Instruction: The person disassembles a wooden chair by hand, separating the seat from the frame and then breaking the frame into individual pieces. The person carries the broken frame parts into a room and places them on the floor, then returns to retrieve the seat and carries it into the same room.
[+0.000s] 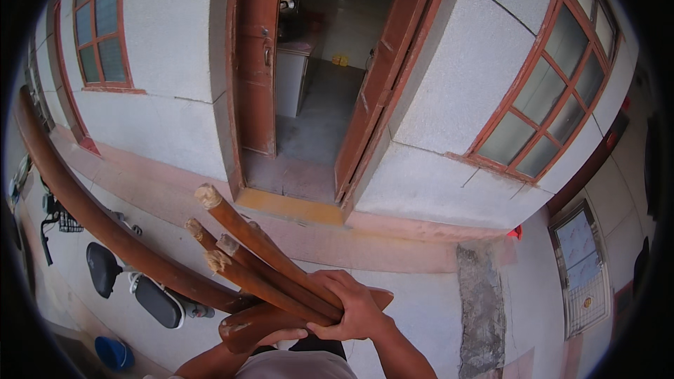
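Observation:
My right hand (351,309) is closed around a bundle of brown wooden rods (270,270), held at a slant in front of my body. Their upper ends are pale, rough and splintered, pointing up and to the left. Beneath the rods lies a wider, brown wooden piece (242,330) with a rounded end. My left hand (279,337) is curled against this piece near my waist, most of its fingers hidden. A long brown wooden pole (130,242) runs from beside the bundle far out to the upper left, looking bent in this view.
Ahead, a doorway with brown-red double doors (256,63) stands open above a yellowish threshold (291,205). Parked at the left are two-wheelers with dark seats (158,302), near a blue bucket (114,353). A rough grey strip (481,309) crosses the paving at right.

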`<state>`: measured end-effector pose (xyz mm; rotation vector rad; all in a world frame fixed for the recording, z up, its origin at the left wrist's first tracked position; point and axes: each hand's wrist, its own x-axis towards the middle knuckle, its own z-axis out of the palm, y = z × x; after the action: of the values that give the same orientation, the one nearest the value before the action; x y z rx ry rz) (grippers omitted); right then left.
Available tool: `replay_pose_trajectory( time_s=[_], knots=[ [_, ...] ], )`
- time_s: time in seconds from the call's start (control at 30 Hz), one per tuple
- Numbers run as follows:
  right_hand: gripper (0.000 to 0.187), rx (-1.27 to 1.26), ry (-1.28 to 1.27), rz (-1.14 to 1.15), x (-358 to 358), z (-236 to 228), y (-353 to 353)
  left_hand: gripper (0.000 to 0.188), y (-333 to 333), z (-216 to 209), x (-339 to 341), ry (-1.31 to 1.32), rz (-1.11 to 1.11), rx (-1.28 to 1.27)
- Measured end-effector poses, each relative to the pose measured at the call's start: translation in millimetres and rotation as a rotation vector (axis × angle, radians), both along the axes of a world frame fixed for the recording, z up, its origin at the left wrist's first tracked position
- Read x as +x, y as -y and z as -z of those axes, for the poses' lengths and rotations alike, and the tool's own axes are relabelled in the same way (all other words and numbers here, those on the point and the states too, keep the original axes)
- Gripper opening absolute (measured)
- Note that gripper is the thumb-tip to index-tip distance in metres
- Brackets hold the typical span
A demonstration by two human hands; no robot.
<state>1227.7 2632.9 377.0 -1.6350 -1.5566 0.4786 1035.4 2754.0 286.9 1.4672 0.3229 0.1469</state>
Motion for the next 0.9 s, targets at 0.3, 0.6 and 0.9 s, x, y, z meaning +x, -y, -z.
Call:
replay_pose_trajectory(
  time_s=[0.3,0.6,0.9],
  knots=[
    [0.080,0.142,-0.083,0.231,239.2,49.6,-161.4,0.058,-209.2,3.1,274.7,0.354,0.192,0.414],
    [0.078,0.197,-0.170,0.166,450.4,31.1,-351.3,0.049,-379.0,-37.9,467.2,0.202,0.020,0.400],
    [0.078,0.208,-0.239,0.292,612.3,65.7,-530.0,0.039,-582.6,-3.6,652.9,0.087,0.184,0.326]
  ],
)
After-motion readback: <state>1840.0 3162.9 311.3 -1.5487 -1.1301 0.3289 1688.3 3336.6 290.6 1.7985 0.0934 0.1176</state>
